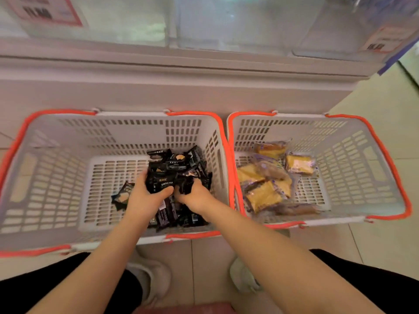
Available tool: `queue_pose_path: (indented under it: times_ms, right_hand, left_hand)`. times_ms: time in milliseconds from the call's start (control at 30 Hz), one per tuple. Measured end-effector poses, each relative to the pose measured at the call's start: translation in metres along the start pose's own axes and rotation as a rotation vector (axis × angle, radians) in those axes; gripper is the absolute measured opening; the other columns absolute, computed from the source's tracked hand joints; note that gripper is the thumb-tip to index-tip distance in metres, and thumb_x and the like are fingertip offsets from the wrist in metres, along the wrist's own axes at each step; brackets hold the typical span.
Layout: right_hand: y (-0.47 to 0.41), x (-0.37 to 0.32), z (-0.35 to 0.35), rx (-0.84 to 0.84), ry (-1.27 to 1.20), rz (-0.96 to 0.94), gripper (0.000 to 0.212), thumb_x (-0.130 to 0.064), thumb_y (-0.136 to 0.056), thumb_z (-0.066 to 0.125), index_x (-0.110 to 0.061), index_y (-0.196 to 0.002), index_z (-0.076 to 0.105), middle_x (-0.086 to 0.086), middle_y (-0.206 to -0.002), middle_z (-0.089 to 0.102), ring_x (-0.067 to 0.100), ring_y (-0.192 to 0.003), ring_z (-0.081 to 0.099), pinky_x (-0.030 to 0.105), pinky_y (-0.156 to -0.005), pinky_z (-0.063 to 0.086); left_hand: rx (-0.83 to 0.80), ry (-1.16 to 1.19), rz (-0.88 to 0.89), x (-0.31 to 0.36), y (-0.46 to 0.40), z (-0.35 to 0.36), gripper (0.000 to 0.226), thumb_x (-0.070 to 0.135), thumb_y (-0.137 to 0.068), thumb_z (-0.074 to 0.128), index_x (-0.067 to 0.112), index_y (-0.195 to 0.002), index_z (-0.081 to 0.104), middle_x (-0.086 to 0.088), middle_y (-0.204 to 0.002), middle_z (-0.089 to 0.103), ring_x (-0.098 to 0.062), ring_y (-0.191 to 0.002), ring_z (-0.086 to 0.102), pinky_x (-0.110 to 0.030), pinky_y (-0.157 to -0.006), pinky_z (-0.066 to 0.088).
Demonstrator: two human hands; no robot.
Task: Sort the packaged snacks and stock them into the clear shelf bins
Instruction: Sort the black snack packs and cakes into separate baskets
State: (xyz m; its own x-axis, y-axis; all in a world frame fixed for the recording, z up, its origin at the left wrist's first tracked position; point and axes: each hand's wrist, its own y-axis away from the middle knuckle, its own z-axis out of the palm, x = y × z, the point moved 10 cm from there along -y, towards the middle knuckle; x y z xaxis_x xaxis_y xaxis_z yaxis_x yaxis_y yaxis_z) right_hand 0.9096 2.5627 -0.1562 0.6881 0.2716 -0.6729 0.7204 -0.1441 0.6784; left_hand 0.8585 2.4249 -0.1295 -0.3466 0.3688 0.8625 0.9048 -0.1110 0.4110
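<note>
Both bare forearms reach from the near edge into the left basket (56, 175). Left hand (145, 198) curls round a bunch of black snack packets (162, 180); right hand (196, 196) grips more of the same black packets, lifted above the pile (179, 162) at the basket's right side. One black packet (123, 194) lies apart, left of the hands. Right basket (353, 159), touching the first, holds yellow cake packets (264, 196). Clear shelf bins (226, 26) stand far above.
</note>
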Motion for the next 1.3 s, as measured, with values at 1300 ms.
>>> queue_pose_path:
  times_ms: [1300]
  right_hand:
    - [-0.109,0.138,-0.268,0.352,1.083,-0.228,0.049,-0.015,-0.092,0.044,-0.019,-0.139,0.028,0.01,-0.138,0.043,0.031,-0.127,0.04,0.041,-0.101,0.035]
  left_hand:
    - [-0.682,-1.457,0.202,0.019,-0.073,0.362,0.045,0.028,-0.09,0.048,0.012,-0.131,0.043,-0.01,-0.133,0.042,-0.028,-0.123,0.039,-0.039,-0.094,0.039]
